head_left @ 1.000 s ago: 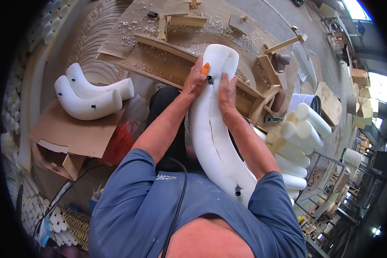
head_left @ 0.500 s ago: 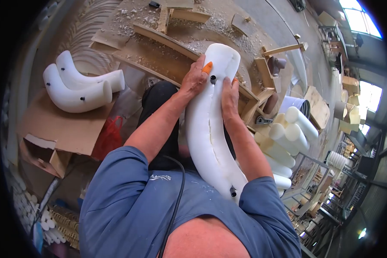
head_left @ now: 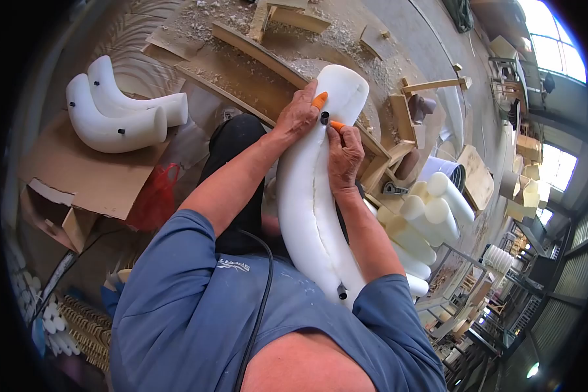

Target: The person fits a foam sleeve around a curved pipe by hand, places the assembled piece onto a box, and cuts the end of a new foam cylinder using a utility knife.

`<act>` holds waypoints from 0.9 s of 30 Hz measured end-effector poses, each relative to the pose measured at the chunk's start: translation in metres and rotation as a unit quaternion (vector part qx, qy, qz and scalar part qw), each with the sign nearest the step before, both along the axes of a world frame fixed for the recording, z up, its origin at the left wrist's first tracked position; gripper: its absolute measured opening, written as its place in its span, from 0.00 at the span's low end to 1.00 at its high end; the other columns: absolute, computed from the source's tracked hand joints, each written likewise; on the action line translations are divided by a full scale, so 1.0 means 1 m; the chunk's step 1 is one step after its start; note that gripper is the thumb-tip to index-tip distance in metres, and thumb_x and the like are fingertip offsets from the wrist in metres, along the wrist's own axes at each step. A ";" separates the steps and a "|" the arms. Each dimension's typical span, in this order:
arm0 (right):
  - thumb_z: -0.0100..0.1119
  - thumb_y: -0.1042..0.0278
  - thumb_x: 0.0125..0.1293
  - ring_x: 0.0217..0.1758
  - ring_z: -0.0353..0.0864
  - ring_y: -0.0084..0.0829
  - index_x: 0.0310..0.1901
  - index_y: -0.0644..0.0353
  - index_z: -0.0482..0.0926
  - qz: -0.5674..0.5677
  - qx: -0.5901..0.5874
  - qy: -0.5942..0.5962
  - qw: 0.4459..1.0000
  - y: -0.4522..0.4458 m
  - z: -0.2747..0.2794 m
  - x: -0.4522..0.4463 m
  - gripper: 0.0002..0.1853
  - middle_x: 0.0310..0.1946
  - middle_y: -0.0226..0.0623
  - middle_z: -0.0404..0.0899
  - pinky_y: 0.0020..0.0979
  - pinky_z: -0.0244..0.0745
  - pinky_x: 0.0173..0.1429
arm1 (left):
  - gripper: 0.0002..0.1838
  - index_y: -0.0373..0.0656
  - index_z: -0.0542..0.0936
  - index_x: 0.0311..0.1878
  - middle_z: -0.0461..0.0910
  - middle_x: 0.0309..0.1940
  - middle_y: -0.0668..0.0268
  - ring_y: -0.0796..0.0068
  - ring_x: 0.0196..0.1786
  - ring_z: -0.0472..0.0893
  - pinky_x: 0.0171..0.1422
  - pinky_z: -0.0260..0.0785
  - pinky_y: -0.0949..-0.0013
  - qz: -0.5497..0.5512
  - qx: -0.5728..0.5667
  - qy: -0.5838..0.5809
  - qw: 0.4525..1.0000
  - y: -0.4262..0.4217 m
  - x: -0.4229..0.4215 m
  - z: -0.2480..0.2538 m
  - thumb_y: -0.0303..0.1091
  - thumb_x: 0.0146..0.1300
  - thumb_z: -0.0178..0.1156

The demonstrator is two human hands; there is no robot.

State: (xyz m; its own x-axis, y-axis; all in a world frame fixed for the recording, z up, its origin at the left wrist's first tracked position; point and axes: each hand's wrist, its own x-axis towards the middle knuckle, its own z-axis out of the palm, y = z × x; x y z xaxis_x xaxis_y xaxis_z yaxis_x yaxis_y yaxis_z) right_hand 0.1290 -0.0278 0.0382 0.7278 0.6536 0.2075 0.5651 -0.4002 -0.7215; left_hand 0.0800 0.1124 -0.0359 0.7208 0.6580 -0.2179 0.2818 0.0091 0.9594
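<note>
A long curved white foam tube (head_left: 300, 196) lies along my lap and chest, its wide end pointing away from me. A rough seam runs down its upper face. One black plug (head_left: 325, 117) sticks out near the far end, another black plug (head_left: 342, 291) near my chest. My left hand (head_left: 299, 116) grips the tube's left side by the far plug, an orange cover on its thumb. Bent fingers of my right hand (head_left: 345, 151) are closed at the seam just below that plug, one also orange-covered. Anything pinched between them is hidden.
Two similar curved white tubes (head_left: 121, 127) rest on a cardboard box (head_left: 85, 170) at left, beside a red bag (head_left: 155, 196). Ahead is a wooden frame (head_left: 261, 55) strewn with white scraps. Several white cylinders (head_left: 431, 212) are piled at right.
My right hand has come off the tube's right side and moved inward to the seam beside the far plug, its fingers now bent. My left hand keeps its grip.
</note>
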 end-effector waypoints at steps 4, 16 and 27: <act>0.67 0.79 0.64 0.41 0.81 0.38 0.41 0.63 0.84 0.003 0.010 0.010 1.000 0.009 -0.008 0.007 0.06 0.37 0.40 0.80 0.35 0.76 0.49 | 0.35 0.46 0.59 0.81 0.68 0.70 0.41 0.39 0.70 0.72 0.74 0.64 0.52 0.006 0.014 0.009 1.000 -0.003 0.003 -0.001 0.52 0.76 0.47; 0.66 0.69 0.73 0.45 0.80 0.19 0.49 0.63 0.81 -0.022 0.112 0.319 0.941 -0.011 0.008 0.024 0.09 0.41 0.29 0.84 0.24 0.76 0.53 | 0.37 0.44 0.62 0.80 0.68 0.72 0.40 0.42 0.74 0.69 0.78 0.60 0.56 0.025 -0.027 -0.024 0.999 0.002 0.007 -0.008 0.57 0.76 0.50; 0.69 0.68 0.67 0.43 0.79 0.21 0.47 0.63 0.81 -0.040 -0.043 0.258 0.964 0.006 0.011 0.031 0.11 0.40 0.31 0.84 0.24 0.75 0.51 | 0.37 0.46 0.64 0.79 0.68 0.72 0.42 0.42 0.73 0.70 0.77 0.62 0.55 0.032 -0.017 -0.005 0.999 -0.002 0.006 0.000 0.60 0.76 0.49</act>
State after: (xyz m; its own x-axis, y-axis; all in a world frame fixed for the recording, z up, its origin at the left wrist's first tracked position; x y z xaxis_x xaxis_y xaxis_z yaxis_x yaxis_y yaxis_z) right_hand 0.1601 -0.0222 0.0494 0.7683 0.5902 -0.2478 0.1049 -0.4980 -0.8608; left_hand 0.0862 0.1108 -0.0362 0.6798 0.6951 -0.2339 0.2694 0.0599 0.9611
